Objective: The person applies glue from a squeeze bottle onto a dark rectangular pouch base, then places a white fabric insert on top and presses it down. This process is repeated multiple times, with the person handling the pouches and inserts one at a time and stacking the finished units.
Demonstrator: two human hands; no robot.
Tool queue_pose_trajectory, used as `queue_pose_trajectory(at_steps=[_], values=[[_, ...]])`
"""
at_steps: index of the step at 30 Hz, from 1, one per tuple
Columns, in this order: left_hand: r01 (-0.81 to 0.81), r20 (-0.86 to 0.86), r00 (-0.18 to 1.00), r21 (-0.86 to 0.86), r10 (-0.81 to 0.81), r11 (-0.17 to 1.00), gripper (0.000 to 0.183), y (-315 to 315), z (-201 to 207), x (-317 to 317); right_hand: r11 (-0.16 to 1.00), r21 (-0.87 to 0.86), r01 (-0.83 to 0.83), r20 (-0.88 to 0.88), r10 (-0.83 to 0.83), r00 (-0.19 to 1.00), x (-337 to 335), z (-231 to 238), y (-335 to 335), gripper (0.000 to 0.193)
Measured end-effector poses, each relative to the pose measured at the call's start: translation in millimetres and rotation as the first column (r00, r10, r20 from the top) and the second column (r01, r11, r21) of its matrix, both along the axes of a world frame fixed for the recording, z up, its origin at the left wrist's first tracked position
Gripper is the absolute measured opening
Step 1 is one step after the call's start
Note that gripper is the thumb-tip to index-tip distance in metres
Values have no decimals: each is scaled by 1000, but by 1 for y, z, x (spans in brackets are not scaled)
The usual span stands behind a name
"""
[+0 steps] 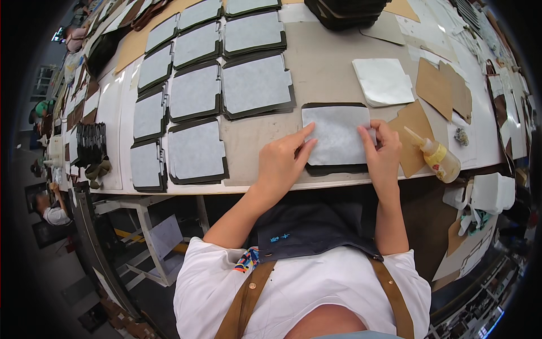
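A pale grey sheet (337, 138) lies over a black panel (339, 169), whose dark edges show above and below it. My left hand (284, 161) pinches in at the sheet's left edge, with thumb and forefinger tips on its top face. At the opposite edge my right hand (385, 151) holds the sheet, thumb on top and fingers curled at the side. The undersides of both grips are hidden. To the left, stacks of black panels faced with pale sheets (197, 148) lie in rows. A white stack of notched sheets (384, 82) sits beyond my right hand.
A glue bottle (441, 162) with a pointed nozzle lies at the right, near brown card templates (411, 135). A dark stack (344, 14) stands at the far side. The table's front edge (243, 190) runs before me. Other people work at the far left.
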State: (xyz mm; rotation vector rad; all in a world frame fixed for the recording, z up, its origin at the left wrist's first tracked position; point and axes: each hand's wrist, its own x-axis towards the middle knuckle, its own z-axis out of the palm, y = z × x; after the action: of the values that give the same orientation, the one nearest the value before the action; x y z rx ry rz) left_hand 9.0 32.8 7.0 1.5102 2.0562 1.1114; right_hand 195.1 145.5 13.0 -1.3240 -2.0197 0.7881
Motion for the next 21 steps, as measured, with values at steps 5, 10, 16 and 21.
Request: queue_pose_trajectory(at_steps=[5,10,16,21], values=[[2,-8,1000,-39,-2,999,32,0,0,0,997,70,18,-3,-18,1000,0,-3,-1,18],[-5,11,1000,-36,5,999,32,1,-1,2,973,228,-29,85,9,996,0,6,-2,23],[-12,42,999,-56,14,998,33,2,2,2,926,349,-148,194,83,978,3,1,2,22],[-25,50,998,-39,27,999,33,2,-1,3,923,358,-145,193,79,978,4,0,3,20]])
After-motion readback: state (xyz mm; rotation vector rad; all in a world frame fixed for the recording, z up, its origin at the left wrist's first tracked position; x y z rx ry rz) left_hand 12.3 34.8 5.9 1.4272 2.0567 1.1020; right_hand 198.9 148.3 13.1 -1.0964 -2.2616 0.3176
